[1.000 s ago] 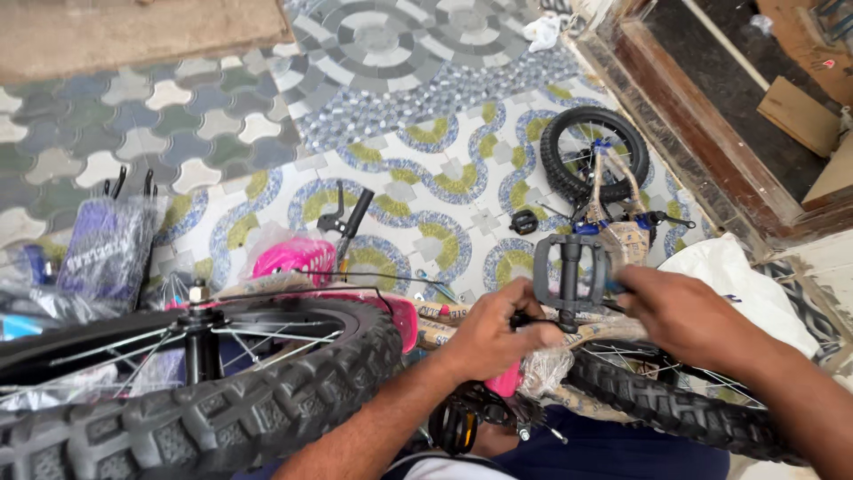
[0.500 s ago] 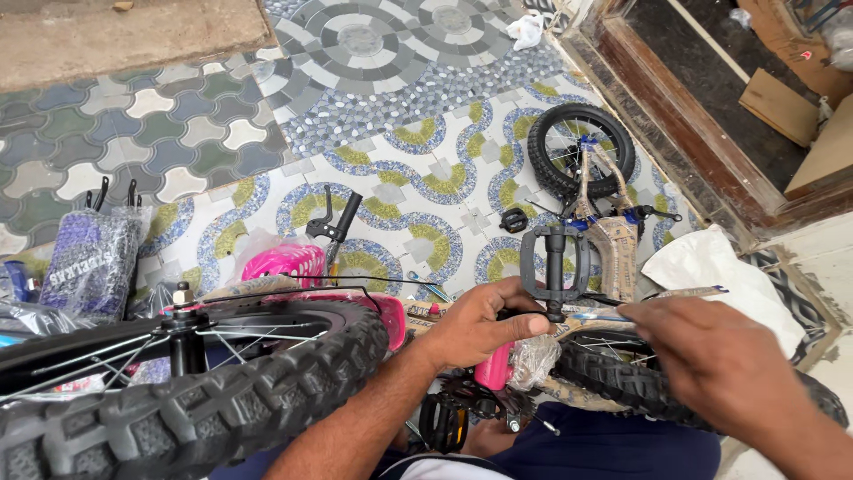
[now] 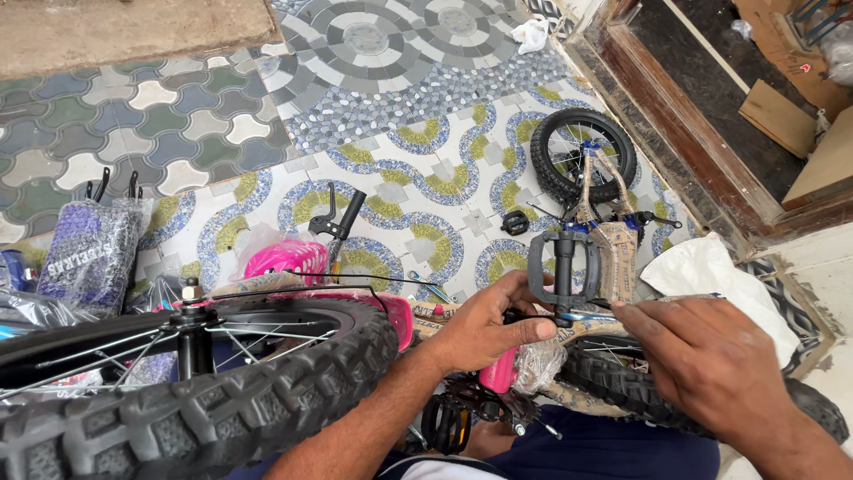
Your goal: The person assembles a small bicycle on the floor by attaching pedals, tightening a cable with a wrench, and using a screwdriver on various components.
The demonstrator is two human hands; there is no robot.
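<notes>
A small bicycle lies partly assembled in front of me. My left hand (image 3: 484, 320) pinches the base of a black pedal (image 3: 562, 267) where it meets the crank. My right hand (image 3: 702, 360) rests just right of the pedal, with fingertips on a thin metal tool or spoke lying across the frame; what it grips is hard to tell. A knobby black tyre (image 3: 213, 404) on a spoked wheel fills the lower left. A second tyre (image 3: 640, 391) runs under my right hand. Another black pedal (image 3: 449, 422) sits below my left wrist.
On the patterned tile floor lie a small black wheel (image 3: 582, 151) with a wrapped frame part, a black handlebar with brake lever (image 3: 339, 218), a pink basket (image 3: 284, 260), a purple packaged item (image 3: 89, 253) and a white bag (image 3: 711, 276). A wooden door sill (image 3: 675, 133) runs along the right.
My right hand has slid down and to the right, off the pedal. The left hand stays at the pedal's base. The view has shifted slightly.
</notes>
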